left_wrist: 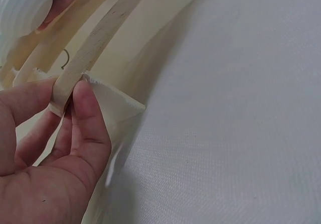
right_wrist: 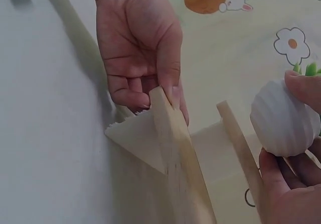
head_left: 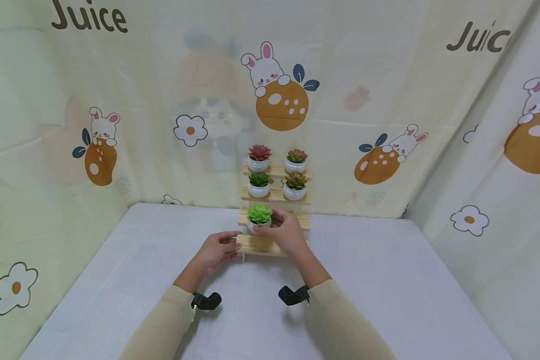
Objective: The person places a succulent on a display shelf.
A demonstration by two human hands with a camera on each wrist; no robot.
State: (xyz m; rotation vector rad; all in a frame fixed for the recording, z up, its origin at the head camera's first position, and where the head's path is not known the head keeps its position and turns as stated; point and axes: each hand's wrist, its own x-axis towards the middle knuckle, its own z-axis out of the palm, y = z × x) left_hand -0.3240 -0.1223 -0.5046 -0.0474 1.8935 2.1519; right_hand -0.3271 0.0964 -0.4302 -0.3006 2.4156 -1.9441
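A small tiered wooden shelf stands against the curtain at the table's back edge. My left hand pinches the left end of its lowest board between thumb and fingers. In my right hand is a potted succulent with bright green leaves; thumb and fingers grip its ribbed white pot. That pot is in front of the second board from the bottom; the right wrist view shows it apart from the board beside it. The right hand partly covers both lower boards.
On the top board stand a red succulent and a green-red one. Below them are a dark green succulent and a brownish one. A white cloth covers the table. Printed curtains hang behind and at the sides.
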